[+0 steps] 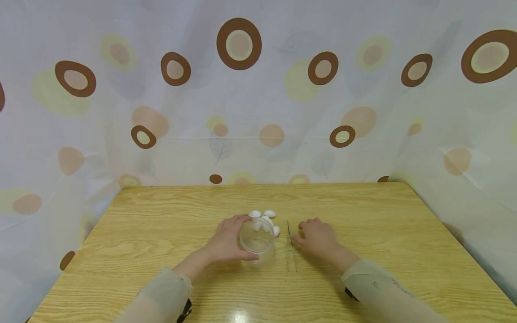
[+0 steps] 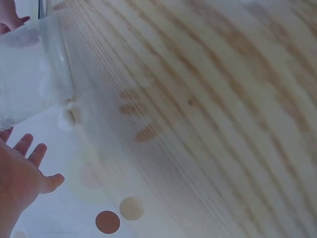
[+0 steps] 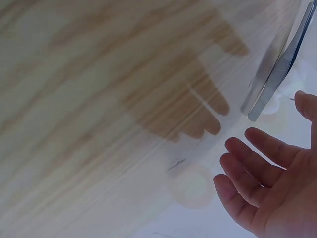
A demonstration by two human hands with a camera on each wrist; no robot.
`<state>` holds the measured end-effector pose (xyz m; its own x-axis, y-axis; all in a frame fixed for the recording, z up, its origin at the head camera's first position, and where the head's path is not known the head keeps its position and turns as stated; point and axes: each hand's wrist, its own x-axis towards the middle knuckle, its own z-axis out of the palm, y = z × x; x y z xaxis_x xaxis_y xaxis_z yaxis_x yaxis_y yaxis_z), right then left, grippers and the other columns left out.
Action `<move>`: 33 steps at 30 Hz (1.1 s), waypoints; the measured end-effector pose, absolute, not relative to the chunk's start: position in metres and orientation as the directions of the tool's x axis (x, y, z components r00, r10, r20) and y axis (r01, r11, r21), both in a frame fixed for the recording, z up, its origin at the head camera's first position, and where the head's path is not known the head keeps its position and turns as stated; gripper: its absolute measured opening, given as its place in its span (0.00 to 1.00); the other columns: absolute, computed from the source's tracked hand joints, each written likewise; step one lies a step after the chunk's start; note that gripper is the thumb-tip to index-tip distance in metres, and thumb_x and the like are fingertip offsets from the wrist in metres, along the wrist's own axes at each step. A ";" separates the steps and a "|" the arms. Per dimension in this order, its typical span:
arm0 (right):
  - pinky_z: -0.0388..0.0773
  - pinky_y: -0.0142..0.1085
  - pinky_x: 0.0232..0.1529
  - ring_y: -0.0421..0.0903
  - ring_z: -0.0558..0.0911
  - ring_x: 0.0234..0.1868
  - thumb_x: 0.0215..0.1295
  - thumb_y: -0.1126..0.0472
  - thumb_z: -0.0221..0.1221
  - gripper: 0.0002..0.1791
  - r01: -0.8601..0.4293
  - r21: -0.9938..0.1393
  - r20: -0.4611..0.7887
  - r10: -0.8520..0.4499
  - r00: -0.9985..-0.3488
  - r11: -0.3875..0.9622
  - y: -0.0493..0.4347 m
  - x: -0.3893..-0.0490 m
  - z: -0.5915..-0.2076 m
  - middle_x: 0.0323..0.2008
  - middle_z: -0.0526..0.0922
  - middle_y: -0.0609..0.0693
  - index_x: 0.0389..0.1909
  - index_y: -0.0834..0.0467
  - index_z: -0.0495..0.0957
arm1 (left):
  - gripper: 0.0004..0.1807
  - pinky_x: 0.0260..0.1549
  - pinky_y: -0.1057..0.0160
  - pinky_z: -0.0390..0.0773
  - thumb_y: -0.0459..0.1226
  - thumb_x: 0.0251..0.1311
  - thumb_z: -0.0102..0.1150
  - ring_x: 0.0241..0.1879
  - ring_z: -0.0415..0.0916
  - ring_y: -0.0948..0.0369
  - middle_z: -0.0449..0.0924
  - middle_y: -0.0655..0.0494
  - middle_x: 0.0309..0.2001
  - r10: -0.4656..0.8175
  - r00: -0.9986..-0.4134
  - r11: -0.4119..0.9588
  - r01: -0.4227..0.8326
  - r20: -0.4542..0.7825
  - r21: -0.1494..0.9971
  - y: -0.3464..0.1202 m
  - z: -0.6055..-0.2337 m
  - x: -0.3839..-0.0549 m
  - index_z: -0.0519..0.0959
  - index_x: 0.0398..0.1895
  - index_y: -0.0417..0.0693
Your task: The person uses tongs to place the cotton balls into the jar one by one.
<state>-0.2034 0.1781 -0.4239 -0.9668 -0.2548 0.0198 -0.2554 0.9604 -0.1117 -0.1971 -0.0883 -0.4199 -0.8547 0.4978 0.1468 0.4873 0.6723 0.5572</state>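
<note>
1. Presently, a person's left hand [image 1: 228, 242] grasps a clear container [image 1: 257, 244], thumb on the near side and fingers round the far side. It stands mid-surface [image 1: 169, 233].
2. Released and loosely spread, the right hand [image 1: 321, 240] is just beside metal tweezers [image 3: 271, 87]; whether it touches them, I cannot tell.
3. Small white ovals [image 1: 269, 214], egg-like, cluster beyond the container. Some show through its clear wall; whether any is inside is unclear.
4. Likely trouble: sliding the container forward could knock the ovals and set them rolling, since they look rounded and nothing fences them.
5. The container looks smooth, so a light hold could slip or tip it.
6. The tweezers are thin and lie flat, so fingertips might push them aside rather than lift them; a smooth oval could then squirt from their tips.
7. No brand, label or writing is legible; faint marks on the right sleeve [image 1: 375, 280] cannot be read.
</note>
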 end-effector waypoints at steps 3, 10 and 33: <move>0.71 0.38 0.21 0.47 0.75 0.26 0.61 0.41 0.55 0.22 -0.198 -0.148 -0.030 -0.205 -0.978 0.969 0.170 -0.206 -0.426 0.22 0.76 0.49 0.25 0.57 0.75 | 0.48 0.64 0.41 0.53 0.55 0.38 0.73 0.66 0.59 0.47 0.63 0.48 0.66 0.490 -0.858 0.677 0.485 0.152 0.554 -0.090 -0.421 -0.198 0.63 0.64 0.49; 0.61 0.33 0.15 0.42 0.67 0.17 0.59 0.36 0.54 0.26 -0.067 -0.185 -0.130 -0.092 -0.987 0.981 0.153 -0.213 -0.429 0.15 0.69 0.45 0.18 0.53 0.71 | 0.48 0.64 0.41 0.54 0.55 0.39 0.72 0.66 0.60 0.47 0.64 0.49 0.65 0.497 -0.852 0.674 0.497 0.161 0.547 -0.093 -0.422 -0.198 0.63 0.64 0.49; 0.61 0.29 0.16 0.40 0.66 0.15 0.54 0.60 0.62 0.16 -0.007 -0.364 -0.176 -0.077 -0.981 0.931 0.140 -0.216 -0.421 0.14 0.66 0.46 0.15 0.56 0.66 | 0.48 0.64 0.41 0.55 0.56 0.39 0.71 0.65 0.60 0.47 0.65 0.48 0.65 0.497 -0.852 0.686 0.501 0.163 0.528 -0.092 -0.419 -0.197 0.64 0.64 0.48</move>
<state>-0.2162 0.1405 -0.4213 -0.9814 -0.0766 -0.1762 -0.0074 0.9314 -0.3640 -0.1970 -0.0920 -0.4195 -0.8521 0.4974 0.1628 0.5012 0.6859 0.5276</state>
